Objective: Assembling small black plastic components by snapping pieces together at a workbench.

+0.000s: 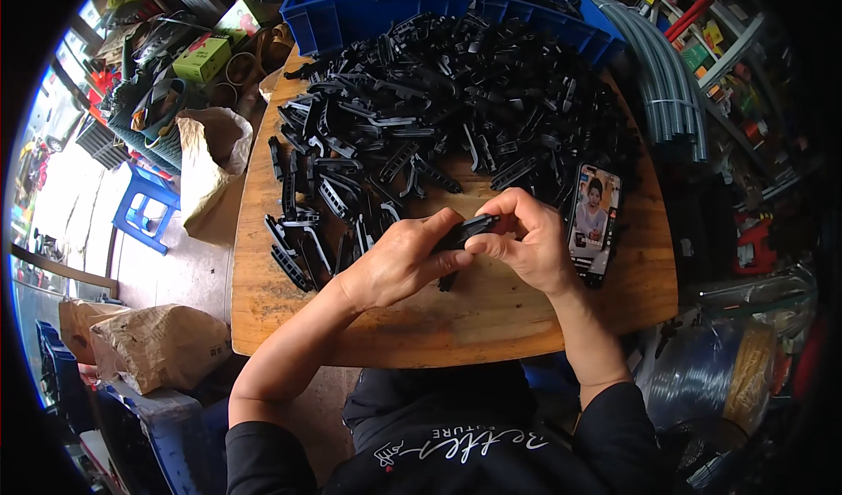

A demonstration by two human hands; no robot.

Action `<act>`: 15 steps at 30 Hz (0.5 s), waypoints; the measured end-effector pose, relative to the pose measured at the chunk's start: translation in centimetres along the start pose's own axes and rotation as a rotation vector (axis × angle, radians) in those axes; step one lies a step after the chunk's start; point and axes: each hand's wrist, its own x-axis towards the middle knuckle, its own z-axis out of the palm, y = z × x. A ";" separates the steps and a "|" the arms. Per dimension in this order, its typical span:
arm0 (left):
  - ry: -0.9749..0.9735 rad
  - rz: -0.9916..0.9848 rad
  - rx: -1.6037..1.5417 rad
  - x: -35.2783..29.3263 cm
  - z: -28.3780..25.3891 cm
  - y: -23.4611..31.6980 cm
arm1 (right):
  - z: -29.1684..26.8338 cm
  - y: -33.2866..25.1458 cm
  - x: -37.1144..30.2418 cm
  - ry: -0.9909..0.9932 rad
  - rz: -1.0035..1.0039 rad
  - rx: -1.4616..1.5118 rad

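Observation:
Over the front half of the wooden table, both hands meet at one black plastic part (474, 227), slim and long. My left hand (408, 254) is closed around its left portion, thumb along the near side. With thumb and forefinger, my right hand (528, 239) pinches the right end. Fingers cover much of the part, so its full shape is hidden. Beneath the left hand a bit of another dark piece (448, 281) shows on the tabletop. Beyond the hands lies a broad heap of similar black plastic parts (403, 100), some ribbed, some curved.
The wooden table (491, 324) has a curved front edge near my body. Blue plastic bins (377, 8) stand behind the heap. A phone (595, 219) with a lit screen leans right of my right hand. Paper sacks (158, 346) and a blue stool (147, 207) are at left.

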 end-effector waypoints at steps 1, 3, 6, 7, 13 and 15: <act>-0.027 0.017 0.110 0.0 -0.5 0.8 | 0.1 0.2 -0.1 0.009 0.058 0.082; -0.055 0.053 0.276 -0.4 -1.0 1.3 | 0.0 -0.3 -0.1 -0.009 0.038 0.069; 0.011 0.084 0.348 -0.7 -0.8 2.0 | -0.9 -1.5 1.0 -0.084 -0.059 0.005; 0.087 0.070 0.239 -0.6 -0.8 1.6 | -1.4 -1.6 1.6 -0.136 -0.135 -0.054; 0.261 -0.072 0.063 0.5 -2.0 0.0 | -1.9 3.6 2.7 -0.044 -0.092 -1.247; 0.279 -0.092 0.093 0.3 -1.8 1.3 | -1.7 4.0 2.9 -0.018 -0.153 -1.194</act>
